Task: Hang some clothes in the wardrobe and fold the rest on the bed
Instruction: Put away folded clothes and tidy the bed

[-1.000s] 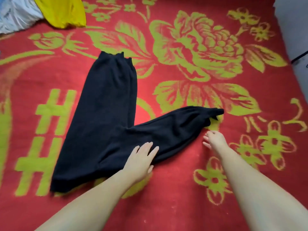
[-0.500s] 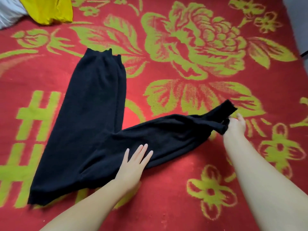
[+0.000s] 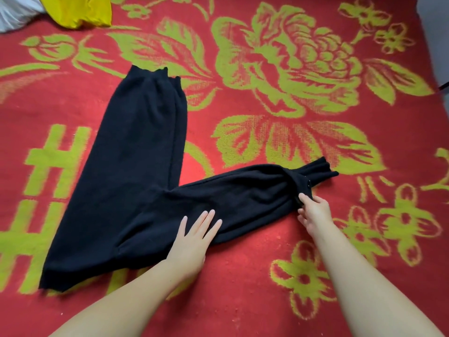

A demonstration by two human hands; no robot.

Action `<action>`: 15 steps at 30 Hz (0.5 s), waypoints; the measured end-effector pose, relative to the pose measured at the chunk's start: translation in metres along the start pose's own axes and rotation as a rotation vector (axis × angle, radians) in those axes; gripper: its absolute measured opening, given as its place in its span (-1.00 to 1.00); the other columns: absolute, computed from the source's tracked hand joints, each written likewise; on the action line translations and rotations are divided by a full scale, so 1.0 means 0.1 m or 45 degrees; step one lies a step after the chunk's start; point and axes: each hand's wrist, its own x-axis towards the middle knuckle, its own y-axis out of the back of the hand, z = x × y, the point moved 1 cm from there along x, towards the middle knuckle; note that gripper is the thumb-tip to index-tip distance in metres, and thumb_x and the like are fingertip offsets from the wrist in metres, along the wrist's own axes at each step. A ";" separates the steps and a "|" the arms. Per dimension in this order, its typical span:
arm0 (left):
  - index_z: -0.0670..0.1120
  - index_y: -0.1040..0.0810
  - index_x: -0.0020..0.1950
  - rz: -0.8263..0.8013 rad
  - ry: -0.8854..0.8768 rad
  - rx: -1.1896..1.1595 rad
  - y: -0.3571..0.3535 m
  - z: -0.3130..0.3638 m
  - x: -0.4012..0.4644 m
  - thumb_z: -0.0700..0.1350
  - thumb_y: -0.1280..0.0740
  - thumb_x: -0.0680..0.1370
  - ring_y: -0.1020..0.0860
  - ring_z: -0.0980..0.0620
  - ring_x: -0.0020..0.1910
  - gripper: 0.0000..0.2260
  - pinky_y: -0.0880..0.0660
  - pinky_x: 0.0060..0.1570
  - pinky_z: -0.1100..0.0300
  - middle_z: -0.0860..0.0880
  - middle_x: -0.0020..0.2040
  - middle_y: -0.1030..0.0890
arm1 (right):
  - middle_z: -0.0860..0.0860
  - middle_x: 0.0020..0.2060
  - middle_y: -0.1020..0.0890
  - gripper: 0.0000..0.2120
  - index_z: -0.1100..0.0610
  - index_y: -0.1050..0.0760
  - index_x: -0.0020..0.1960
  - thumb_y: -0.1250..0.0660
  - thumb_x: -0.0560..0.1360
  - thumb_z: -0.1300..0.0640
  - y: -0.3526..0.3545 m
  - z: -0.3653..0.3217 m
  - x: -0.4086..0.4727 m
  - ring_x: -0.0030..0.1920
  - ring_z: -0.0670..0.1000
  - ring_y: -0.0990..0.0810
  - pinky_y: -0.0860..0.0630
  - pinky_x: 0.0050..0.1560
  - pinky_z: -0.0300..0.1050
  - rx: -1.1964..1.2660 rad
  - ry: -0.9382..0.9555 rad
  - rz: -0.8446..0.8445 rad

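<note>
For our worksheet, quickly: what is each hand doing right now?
Left hand: open, fingers flat on the black garment.
Right hand: closed, pinching the garment's cuff end.

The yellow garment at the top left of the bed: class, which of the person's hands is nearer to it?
Left. The left hand lies flat on the black trousers, below and right of the yellow garment. The right hand grips the trouser cuff farther right.

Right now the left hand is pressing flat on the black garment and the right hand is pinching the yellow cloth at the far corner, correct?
Not quite. The right hand pinches the cuff end of the black garment, not the yellow cloth, which lies untouched at the far left of the bed. The left hand does press flat on the garment. The head view shows both.
</note>
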 end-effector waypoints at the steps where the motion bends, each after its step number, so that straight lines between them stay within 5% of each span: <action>1: 0.05 0.37 0.52 0.003 0.000 -0.002 0.01 0.00 0.00 -0.26 -0.12 0.50 0.54 -0.02 0.34 -0.20 0.30 0.43 -0.15 0.01 0.43 0.50 | 0.01 -0.30 -0.40 -0.82 0.08 -0.35 0.09 -0.25 0.55 0.28 -0.01 -0.10 0.02 -0.51 -0.11 -0.37 -0.35 -0.53 -0.30 0.143 -0.026 -0.017; 3: 0.04 0.35 0.53 0.014 0.005 0.001 0.02 0.00 0.01 -0.28 -0.11 0.49 0.53 -0.03 0.35 -0.20 0.29 0.44 -0.15 0.01 0.43 0.50 | 0.05 -0.30 -0.39 -0.87 0.14 -0.36 0.00 -0.16 0.56 0.35 0.00 -0.39 0.03 -0.49 -0.10 -0.44 -0.39 -0.55 -0.31 0.594 0.028 -0.030; 5: 0.04 0.34 0.54 0.006 0.012 0.003 0.03 0.00 0.02 -0.30 -0.11 0.49 0.50 -0.01 0.39 -0.20 0.28 0.44 -0.16 0.01 0.42 0.50 | 0.05 -0.09 -0.52 -0.75 0.12 -0.29 0.26 -0.17 0.60 0.23 0.06 -0.66 0.05 -0.13 -0.05 -0.59 -0.58 -0.22 -0.17 0.841 0.247 -0.044; 8: 0.04 0.34 0.54 -0.013 0.025 0.017 0.02 0.01 0.03 -0.31 -0.12 0.49 0.38 0.01 0.50 -0.20 0.27 0.44 -0.16 0.01 0.42 0.50 | -0.01 0.14 -0.47 -0.43 0.07 -0.12 0.51 -0.24 0.56 0.15 0.09 -0.77 0.07 0.01 -0.11 -0.52 -0.51 0.20 -0.04 0.426 0.340 0.124; 10: 0.04 0.34 0.54 -0.002 0.033 0.015 0.02 0.02 0.03 -0.33 -0.11 0.48 0.34 0.01 0.52 -0.18 0.27 0.44 -0.16 0.00 0.46 0.47 | 0.02 0.19 -0.44 -0.39 0.10 -0.12 0.52 -0.28 0.53 0.18 0.05 -0.60 0.11 0.06 -0.06 -0.52 -0.48 0.25 0.03 0.138 0.235 0.253; 12: 0.03 0.34 0.54 0.008 0.030 0.017 0.03 0.05 0.04 -0.38 -0.10 0.44 0.34 0.01 0.52 -0.15 0.26 0.45 -0.15 0.00 0.49 0.44 | 0.07 0.29 -0.42 -0.36 0.18 -0.15 0.50 -0.36 0.52 0.15 -0.02 -0.41 0.15 0.25 0.06 -0.50 -0.50 0.24 0.05 0.081 0.072 0.176; 15: 0.02 0.33 0.54 0.020 -0.002 -0.004 0.04 0.06 0.05 -0.44 -0.09 0.39 0.33 0.00 0.52 -0.11 0.27 0.45 -0.13 0.02 0.45 0.46 | 0.12 0.28 -0.50 -0.40 0.24 -0.28 0.42 -0.44 0.47 0.13 -0.22 -0.29 0.23 0.22 0.08 -0.55 -0.50 0.24 0.05 0.037 -0.005 0.058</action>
